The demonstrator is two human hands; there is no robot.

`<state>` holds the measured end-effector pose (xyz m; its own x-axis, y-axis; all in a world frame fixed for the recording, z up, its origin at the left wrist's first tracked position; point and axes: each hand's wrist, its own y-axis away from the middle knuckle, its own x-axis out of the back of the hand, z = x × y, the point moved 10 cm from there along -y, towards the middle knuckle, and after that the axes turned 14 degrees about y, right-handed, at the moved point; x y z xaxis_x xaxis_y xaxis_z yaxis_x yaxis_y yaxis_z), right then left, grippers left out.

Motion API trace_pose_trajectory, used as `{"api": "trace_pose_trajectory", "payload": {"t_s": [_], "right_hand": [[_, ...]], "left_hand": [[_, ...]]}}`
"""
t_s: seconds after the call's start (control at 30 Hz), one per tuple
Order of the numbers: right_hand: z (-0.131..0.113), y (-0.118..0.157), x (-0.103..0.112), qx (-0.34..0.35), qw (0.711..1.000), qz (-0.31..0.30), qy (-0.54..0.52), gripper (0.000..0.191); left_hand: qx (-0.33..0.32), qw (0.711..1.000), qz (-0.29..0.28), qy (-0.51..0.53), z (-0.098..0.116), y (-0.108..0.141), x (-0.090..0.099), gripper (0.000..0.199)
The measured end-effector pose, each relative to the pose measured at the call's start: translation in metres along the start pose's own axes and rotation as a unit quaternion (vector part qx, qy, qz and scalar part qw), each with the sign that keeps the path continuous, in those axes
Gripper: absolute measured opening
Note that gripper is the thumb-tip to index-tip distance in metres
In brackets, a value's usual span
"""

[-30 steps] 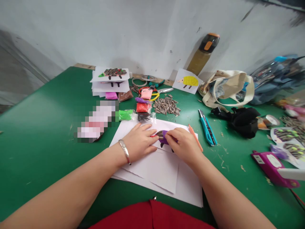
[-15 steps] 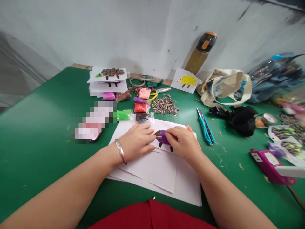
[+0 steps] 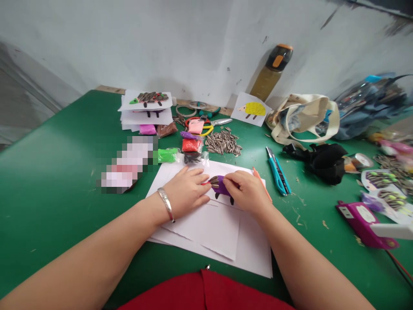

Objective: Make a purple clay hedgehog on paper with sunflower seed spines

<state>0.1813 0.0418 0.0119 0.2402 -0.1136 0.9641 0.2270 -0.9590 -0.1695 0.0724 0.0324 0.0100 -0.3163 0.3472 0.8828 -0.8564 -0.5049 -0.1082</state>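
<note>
My left hand (image 3: 185, 189) lies flat on white paper (image 3: 217, 232), fingers spread, its fingertips beside a purple clay animal shape (image 3: 220, 187). Dark striped sunflower seeds (image 3: 214, 181) are stuck at the left end of that shape, next to a bit of red, and two black legs show below it. Over the shape's right part, my right hand (image 3: 248, 189) is closed in a pinch with fingertips against the purple clay. Whatever sits between those fingers is hidden. A pile of sunflower seeds (image 3: 223, 142) lies beyond the paper.
Packets of red clay (image 3: 191, 145), green clay (image 3: 167, 155) and black clay (image 3: 192, 158) edge the paper. A blue utility knife (image 3: 278, 172) and magenta glue gun (image 3: 366, 224) lie rightward. Scissors (image 3: 222, 122), a bottle (image 3: 271, 73) and finished cards (image 3: 146, 116) stand behind.
The fingers of my left hand have shifted slightly left, so a red part by the seeds now shows. My right hand stays pinched at nearly the same spot on the purple shape.
</note>
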Motion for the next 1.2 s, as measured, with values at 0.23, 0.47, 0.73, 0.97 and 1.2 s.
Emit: {"api": "trace_pose_trajectory", "payload": {"t_s": [0.23,0.47,0.73,0.97,1.2], "right_hand": [[0.002,0.000,0.001,-0.006,1.000,0.000,-0.005,0.025],[0.002,0.000,0.001,-0.004,1.000,-0.001,-0.005,0.024],[0.001,0.000,-0.001,-0.004,1.000,-0.011,0.001,0.028],[0.014,0.000,0.006,-0.042,0.999,0.015,-0.015,0.024],[0.048,-0.035,0.017,-0.083,0.992,-0.019,0.091,0.026]], "left_hand": [[0.001,0.998,-0.002,0.059,-0.003,0.002,0.004,0.021],[0.007,1.000,0.008,0.022,-0.005,0.000,0.002,0.022],[0.014,1.000,-0.005,0.008,-0.005,-0.001,-0.001,0.024],[0.027,0.998,-0.004,0.051,-0.006,0.000,0.005,0.023],[0.029,0.999,0.004,0.038,-0.009,0.000,0.003,0.021]]}}
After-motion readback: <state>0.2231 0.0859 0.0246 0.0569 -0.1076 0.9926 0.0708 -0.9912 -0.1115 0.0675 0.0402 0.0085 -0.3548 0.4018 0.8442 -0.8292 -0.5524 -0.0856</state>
